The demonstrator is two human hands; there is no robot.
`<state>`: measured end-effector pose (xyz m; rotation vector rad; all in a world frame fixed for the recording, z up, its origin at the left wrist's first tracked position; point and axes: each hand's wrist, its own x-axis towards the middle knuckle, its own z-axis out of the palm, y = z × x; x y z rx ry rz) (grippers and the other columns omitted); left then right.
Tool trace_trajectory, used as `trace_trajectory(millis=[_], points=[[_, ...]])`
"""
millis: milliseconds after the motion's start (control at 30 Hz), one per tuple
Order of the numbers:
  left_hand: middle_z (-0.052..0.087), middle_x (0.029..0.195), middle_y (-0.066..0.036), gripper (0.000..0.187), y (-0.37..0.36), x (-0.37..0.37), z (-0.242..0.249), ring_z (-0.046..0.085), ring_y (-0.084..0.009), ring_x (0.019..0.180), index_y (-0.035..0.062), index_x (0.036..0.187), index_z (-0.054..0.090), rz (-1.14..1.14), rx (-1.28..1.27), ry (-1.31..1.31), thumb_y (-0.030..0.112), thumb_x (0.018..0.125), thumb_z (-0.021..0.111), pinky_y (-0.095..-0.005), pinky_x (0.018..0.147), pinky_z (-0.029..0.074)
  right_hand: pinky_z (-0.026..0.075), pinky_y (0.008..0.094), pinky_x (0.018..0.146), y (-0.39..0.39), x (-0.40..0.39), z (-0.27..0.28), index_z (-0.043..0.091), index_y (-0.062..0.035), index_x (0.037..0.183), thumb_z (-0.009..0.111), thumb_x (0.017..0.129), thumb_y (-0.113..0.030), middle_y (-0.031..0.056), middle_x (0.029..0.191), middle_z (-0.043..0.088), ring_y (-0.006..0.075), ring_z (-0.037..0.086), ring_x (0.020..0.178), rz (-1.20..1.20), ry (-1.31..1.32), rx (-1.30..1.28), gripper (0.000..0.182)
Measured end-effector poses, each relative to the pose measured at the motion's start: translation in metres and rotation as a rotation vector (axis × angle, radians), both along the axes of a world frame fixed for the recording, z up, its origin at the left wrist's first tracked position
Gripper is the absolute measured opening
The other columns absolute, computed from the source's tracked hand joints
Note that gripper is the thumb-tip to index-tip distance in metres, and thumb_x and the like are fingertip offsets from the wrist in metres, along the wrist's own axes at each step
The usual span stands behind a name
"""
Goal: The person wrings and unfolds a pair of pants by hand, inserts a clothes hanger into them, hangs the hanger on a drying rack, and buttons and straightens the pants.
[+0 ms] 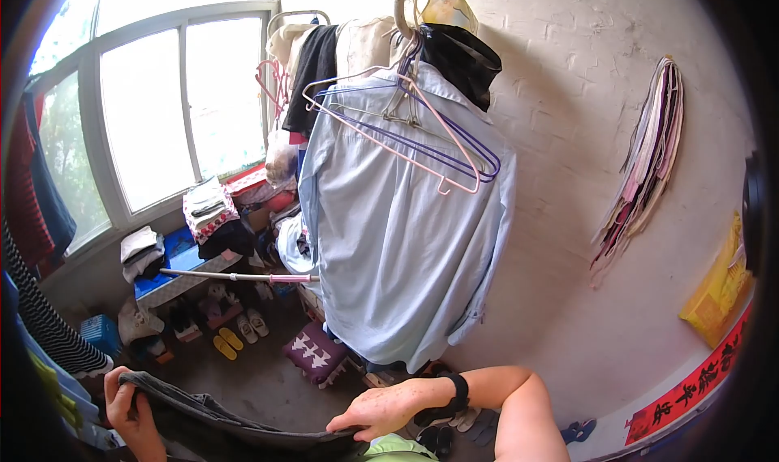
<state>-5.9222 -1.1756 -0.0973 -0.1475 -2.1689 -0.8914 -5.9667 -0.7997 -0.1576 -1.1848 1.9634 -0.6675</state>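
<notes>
A dark grey garment [215, 417] is stretched between my two hands at the bottom of the head view. My left hand [130, 417] has its fingers wrapped round the garment's left end. At the other end, my right hand [380, 407] pinches the top edge, palm down, with a black band on the wrist. The lower part of the cloth runs out of the frame. Beyond my hands hangs a light blue shirt [398, 235], its back towards me. Several hangers, among them a pink hanger [454, 157], dangle in front of its shoulders.
A pole [231, 276] sticks out left of the shirt. Folded clothes [209, 206] lie on a blue-topped bench [180, 255] under the window. Yellow slippers [228, 343] and a purple stool [315, 353] are on the floor. Striped clothing [45, 308] hangs at left.
</notes>
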Motion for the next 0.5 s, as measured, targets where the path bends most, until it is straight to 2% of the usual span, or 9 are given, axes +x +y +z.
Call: trace_trajectory(millis=[133, 167, 200, 233, 267, 333, 367, 433, 500], points=[[0.058, 0.102, -0.012, 0.016, 0.007, 0.006, 0.002, 0.058, -0.0213, 0.094, -0.0091, 0.089, 0.056, 0.062, -0.062, 0.068, -0.016, 0.075, 0.052, -0.0248, 0.082, 0.043, 0.051, 0.0451, 0.088, 0.015, -0.005, 0.032, 0.059, -0.0037, 0.127, 0.061, 0.089, -0.016, 0.0213, 0.106, 0.067, 0.0360, 0.064, 0.101, -0.064, 0.085, 0.094, 0.040], [0.057, 0.100, -0.011, 0.014, 0.009, 0.008, 0.002, 0.057, -0.0209, 0.092, -0.0086, 0.088, 0.056, 0.060, -0.064, 0.073, -0.015, 0.076, 0.053, -0.0255, 0.079, 0.043, 0.053, 0.0420, 0.083, 0.021, -0.010, 0.040, 0.064, -0.0046, 0.118, 0.064, 0.088, -0.016, 0.0187, 0.104, 0.068, 0.0328, 0.066, 0.097, -0.162, 0.278, -0.194, 0.032], [0.057, 0.098, -0.011, 0.012, 0.011, 0.010, 0.003, 0.057, -0.0205, 0.089, -0.0080, 0.087, 0.056, 0.059, -0.067, 0.080, -0.014, 0.076, 0.053, -0.0262, 0.077, 0.043, 0.053, 0.0390, 0.082, 0.035, -0.014, 0.067, 0.065, -0.0043, 0.115, 0.066, 0.088, -0.014, 0.0184, 0.102, 0.068, 0.0324, 0.066, 0.094, -0.334, 0.303, -0.291, 0.028], [0.057, 0.096, -0.011, 0.010, 0.014, 0.012, 0.005, 0.056, -0.0202, 0.087, -0.0075, 0.085, 0.056, 0.060, -0.068, 0.088, -0.013, 0.077, 0.054, -0.0268, 0.074, 0.043, 0.053, 0.0380, 0.081, 0.048, -0.020, 0.084, 0.067, -0.0055, 0.112, 0.067, 0.087, -0.010, 0.0168, 0.101, 0.068, 0.0313, 0.066, 0.093, -0.497, 0.541, -0.527, 0.025], [0.057, 0.095, -0.010, 0.008, 0.019, 0.013, 0.007, 0.056, -0.0196, 0.085, -0.0070, 0.085, 0.057, 0.025, -0.064, 0.101, -0.012, 0.078, 0.055, -0.0271, 0.072, 0.042, 0.054, 0.0380, 0.080, 0.064, -0.039, 0.104, 0.067, -0.0059, 0.111, 0.068, 0.086, -0.009, 0.0148, 0.099, 0.068, 0.0300, 0.067, 0.091, -0.577, 0.856, -0.601, 0.025], [0.056, 0.094, -0.010, 0.005, 0.029, 0.013, 0.010, 0.055, -0.0184, 0.081, -0.0060, 0.083, 0.057, -0.048, -0.053, 0.124, -0.009, 0.079, 0.056, -0.0277, 0.068, 0.041, 0.054, 0.0366, 0.078, 0.089, -0.059, 0.162, 0.067, -0.0048, 0.105, 0.066, 0.086, -0.006, 0.0116, 0.098, 0.069, 0.0286, 0.067, 0.088, -0.880, 1.096, -0.688, 0.018], [0.057, 0.093, -0.009, 0.003, 0.028, 0.010, 0.003, 0.055, -0.0179, 0.080, -0.0054, 0.081, 0.057, -0.067, -0.013, 0.141, -0.005, 0.080, 0.059, -0.0274, 0.067, 0.041, 0.054, 0.0389, 0.076, 0.104, -0.082, 0.184, 0.066, -0.0049, 0.101, 0.066, 0.086, -0.006, 0.0116, 0.095, 0.069, 0.0301, 0.067, 0.085, -0.937, 1.409, -0.647, 0.015], [0.058, 0.092, -0.009, 0.003, 0.031, 0.009, 0.004, 0.055, -0.0179, 0.079, -0.0049, 0.079, 0.056, -0.087, -0.024, 0.164, -0.005, 0.079, 0.059, -0.0275, 0.067, 0.041, 0.054, 0.0414, 0.078, 0.119, -0.108, 0.219, 0.066, -0.0049, 0.100, 0.069, 0.085, -0.009, 0.0123, 0.093, 0.068, 0.0312, 0.066, 0.087, -1.072, 1.729, -0.443, 0.016], [0.059, 0.091, -0.009, 0.005, 0.032, 0.009, 0.005, 0.055, -0.0180, 0.079, -0.0041, 0.076, 0.055, -0.099, -0.028, 0.192, -0.004, 0.078, 0.060, -0.0277, 0.067, 0.041, 0.054, 0.0419, 0.080, 0.134, -0.136, 0.227, 0.065, -0.0049, 0.099, 0.070, 0.084, -0.011, 0.0128, 0.095, 0.067, 0.0313, 0.066, 0.092, -1.143, 1.862, -0.201, 0.017]])
